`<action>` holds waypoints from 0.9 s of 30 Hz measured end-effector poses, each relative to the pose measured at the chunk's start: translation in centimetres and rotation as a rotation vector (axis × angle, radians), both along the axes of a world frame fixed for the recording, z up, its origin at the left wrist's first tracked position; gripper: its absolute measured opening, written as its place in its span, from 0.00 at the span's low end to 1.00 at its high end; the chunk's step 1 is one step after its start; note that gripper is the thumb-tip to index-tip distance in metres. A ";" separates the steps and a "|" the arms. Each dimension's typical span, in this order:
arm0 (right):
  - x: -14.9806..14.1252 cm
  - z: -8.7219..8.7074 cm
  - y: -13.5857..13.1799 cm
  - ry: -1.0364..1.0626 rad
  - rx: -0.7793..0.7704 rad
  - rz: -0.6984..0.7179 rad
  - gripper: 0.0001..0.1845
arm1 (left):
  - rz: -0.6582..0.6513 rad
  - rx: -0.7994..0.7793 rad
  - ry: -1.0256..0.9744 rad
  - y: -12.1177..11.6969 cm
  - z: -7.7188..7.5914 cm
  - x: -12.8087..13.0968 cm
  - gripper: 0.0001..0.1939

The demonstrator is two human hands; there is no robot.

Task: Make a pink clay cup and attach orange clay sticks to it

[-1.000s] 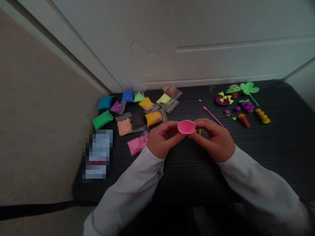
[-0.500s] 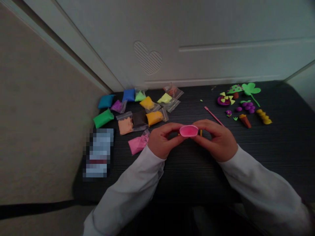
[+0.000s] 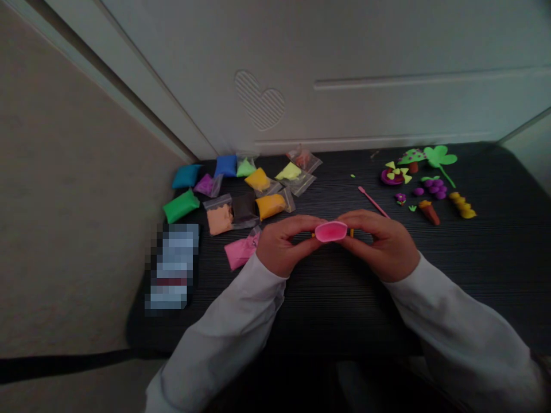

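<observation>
Between my two hands is a small pink clay cup (image 3: 331, 232), its hollow opening facing up toward me. My left hand (image 3: 282, 244) pinches the cup's left side between thumb and fingers. On the other side, my right hand (image 3: 383, 244) grips the right edge in the same way. Small orange-yellow bits (image 3: 352, 233) show just beyond the cup, partly hidden by it and my fingers. Near my left wrist lies a bag of pink clay (image 3: 239, 253). A thin pink modelling tool (image 3: 372, 201) rests behind my right hand.
Several bags of coloured clay, among them a green one (image 3: 181, 206) and an orange one (image 3: 271, 205), lie at the left of the black table (image 3: 336, 310). A phone (image 3: 174, 267) is at the left edge. Finished clay pieces, including purple grapes (image 3: 434, 187) and a clover (image 3: 439, 156), sit at right.
The pink cup has tilted slightly between my fingers, its right side a little higher. Both hands keep their hold and have barely shifted.
</observation>
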State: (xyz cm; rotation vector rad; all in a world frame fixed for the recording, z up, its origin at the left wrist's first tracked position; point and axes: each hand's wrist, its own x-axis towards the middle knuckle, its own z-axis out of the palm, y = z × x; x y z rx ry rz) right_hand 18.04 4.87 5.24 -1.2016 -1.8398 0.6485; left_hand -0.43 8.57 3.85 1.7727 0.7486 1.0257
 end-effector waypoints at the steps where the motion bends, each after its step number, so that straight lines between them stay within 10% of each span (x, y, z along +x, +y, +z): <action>1: 0.0 0.0 0.0 -0.003 0.003 0.003 0.10 | 0.005 -0.001 -0.007 0.0 0.0 0.0 0.11; 11: -0.2 -0.2 0.0 0.165 -0.160 -0.047 0.10 | 0.038 -0.385 -0.142 -0.1 -0.3 0.7 0.12; 27: -1.2 -1.5 -0.1 0.419 -0.393 -0.090 0.15 | 0.098 -0.464 -0.174 -0.4 -1.1 1.5 0.11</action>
